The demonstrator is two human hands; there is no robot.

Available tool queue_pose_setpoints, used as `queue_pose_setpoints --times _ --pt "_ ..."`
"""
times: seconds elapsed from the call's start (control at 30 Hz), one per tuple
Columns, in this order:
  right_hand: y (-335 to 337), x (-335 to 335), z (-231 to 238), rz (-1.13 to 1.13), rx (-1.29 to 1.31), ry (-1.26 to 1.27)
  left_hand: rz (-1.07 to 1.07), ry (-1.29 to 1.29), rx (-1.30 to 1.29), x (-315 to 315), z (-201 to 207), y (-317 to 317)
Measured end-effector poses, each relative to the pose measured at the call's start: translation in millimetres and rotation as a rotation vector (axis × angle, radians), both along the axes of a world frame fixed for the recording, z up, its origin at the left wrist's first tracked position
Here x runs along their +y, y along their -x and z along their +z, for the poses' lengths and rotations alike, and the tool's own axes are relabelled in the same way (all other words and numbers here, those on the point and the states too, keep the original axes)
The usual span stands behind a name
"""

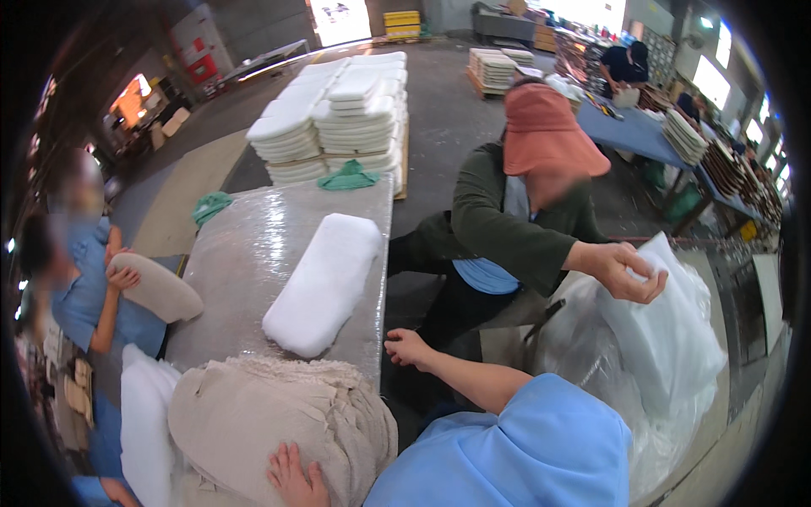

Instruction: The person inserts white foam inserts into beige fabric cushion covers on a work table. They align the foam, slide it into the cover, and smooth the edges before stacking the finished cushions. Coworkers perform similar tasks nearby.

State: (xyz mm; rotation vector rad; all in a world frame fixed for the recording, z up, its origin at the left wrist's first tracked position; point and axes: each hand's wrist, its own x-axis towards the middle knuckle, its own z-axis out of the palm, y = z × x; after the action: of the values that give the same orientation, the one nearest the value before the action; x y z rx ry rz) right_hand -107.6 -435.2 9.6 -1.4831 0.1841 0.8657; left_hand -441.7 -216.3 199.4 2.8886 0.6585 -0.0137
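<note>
My left hand (pixel 297 478) lies flat with its fingers spread on a thick pile of beige fabric covers (pixel 270 414) at the near end of the table. My right hand (pixel 410 348) reaches out over the table's right edge, fingers loosely bent and apart, with nothing in it. Just beyond, on the shiny plastic-wrapped tabletop (pixel 245 245), rests a long white padded cushion (pixel 325 283) with rounded corners. Neither of my hands touches it. White wadding (pixel 145 418) stands against the left side of the fabric pile.
At right, a person in a red sun hat (pixel 549 127) pinches white wadding (pixel 663 329) in a clear plastic bag (pixel 583 338). Another person at left holds a beige covered cushion (pixel 156 287). Green cloths (pixel 348 176) lie at the far edge, before stacked white cushions (pixel 338 110).
</note>
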Motion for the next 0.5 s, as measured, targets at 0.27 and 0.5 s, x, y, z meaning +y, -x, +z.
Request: queue_pose_setpoints --times 0.27,0.5 --pt "-240.0 115.7 150.9 -0.263 -0.367 -0.334 0.025 -0.004 -0.049 -1.9 -8.9 -4.2" --pt "-315.2 194.2 305.8 -0.538 -0.394 -0.488 0.101 -0.017 -0.063 -4.0 -5.8 1.7"
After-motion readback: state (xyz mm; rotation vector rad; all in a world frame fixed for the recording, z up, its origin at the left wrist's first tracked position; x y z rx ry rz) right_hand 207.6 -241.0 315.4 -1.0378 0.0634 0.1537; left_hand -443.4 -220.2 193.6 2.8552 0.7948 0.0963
